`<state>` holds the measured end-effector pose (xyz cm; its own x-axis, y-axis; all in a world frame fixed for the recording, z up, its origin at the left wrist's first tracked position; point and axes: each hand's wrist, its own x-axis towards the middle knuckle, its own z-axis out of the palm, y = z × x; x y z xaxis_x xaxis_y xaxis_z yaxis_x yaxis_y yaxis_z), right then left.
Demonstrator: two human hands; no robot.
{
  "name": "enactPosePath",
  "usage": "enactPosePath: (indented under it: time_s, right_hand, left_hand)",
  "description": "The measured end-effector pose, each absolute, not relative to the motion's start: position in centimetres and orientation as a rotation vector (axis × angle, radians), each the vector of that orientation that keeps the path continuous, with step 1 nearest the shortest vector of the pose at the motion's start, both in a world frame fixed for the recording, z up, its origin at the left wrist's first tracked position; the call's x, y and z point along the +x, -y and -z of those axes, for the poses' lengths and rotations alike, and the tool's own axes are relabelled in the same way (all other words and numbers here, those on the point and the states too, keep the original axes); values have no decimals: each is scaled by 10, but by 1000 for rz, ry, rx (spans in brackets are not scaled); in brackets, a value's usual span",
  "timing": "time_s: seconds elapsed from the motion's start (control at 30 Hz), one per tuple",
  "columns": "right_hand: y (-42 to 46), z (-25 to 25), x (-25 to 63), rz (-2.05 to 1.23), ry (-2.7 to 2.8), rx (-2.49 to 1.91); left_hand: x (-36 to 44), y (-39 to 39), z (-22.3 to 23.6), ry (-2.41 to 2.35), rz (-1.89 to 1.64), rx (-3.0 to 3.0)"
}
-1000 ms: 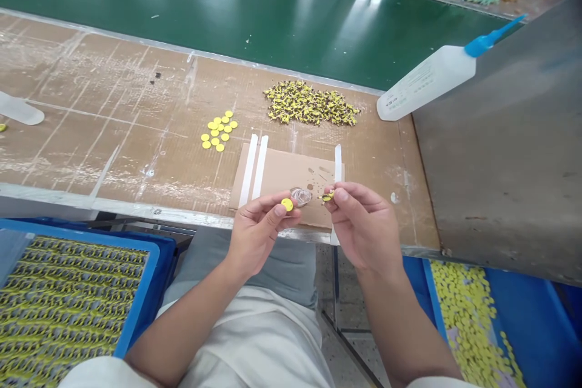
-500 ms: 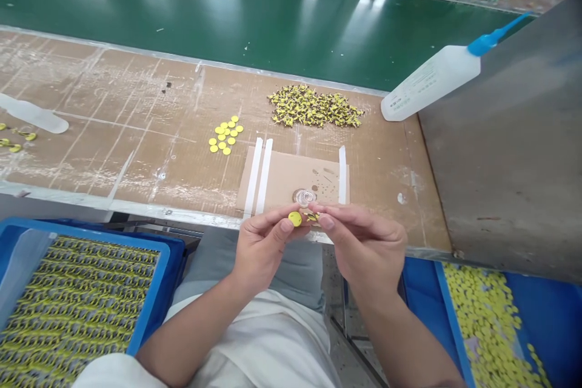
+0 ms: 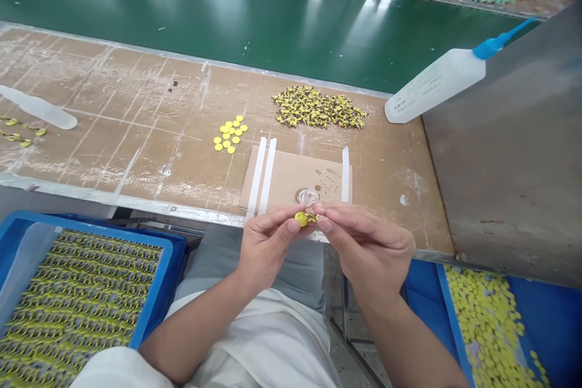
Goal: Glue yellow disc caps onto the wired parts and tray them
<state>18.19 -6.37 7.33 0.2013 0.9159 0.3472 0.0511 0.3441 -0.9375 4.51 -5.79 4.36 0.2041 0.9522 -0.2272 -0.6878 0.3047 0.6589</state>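
**Both hands pinch a yellow disc (image 3: 301,218) and a small yellow-and-dark piece (image 3: 311,218) together over the bench edge**

Both forearms rise from the lap and converge at the near edge of the wooden-topped bench (image 3: 136,133), with the wrists bent inward. The left hand (image 3: 268,248) and right hand (image 3: 368,248) sit just apart, almost meeting at the fingertips. A green conveyor belt (image 3: 227,12) runs beyond the bench's far edge, and a steel panel (image 3: 500,151) rises at the right. Blue trays flank the knees: the left tray (image 3: 82,231) holds rows of yellow-and-grey parts, and the right tray (image 3: 450,309) holds loose yellow discs.

On the bench lie a white glue bottle (image 3: 431,88) with a blue nozzle, a heap of yellow-and-dark pieces (image 3: 318,108), and a cluster of yellow discs (image 3: 230,133). A cardboard sheet (image 3: 291,173) lies just beyond the hands, with a clear round dish (image 3: 308,197) on it.

The left thumb and forefinger grip the disc, and the right fingers (image 3: 336,224) are closed on the small piece, pressing it against the disc's edge.
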Motion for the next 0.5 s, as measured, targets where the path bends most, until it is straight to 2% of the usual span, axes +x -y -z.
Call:
enactPosePath:
  time_s: [0.5]
  right_hand:
    - [63, -73, 181, -752, 1234, -1075]
  left_hand:
    - [45, 58, -43, -712, -1188, 468]
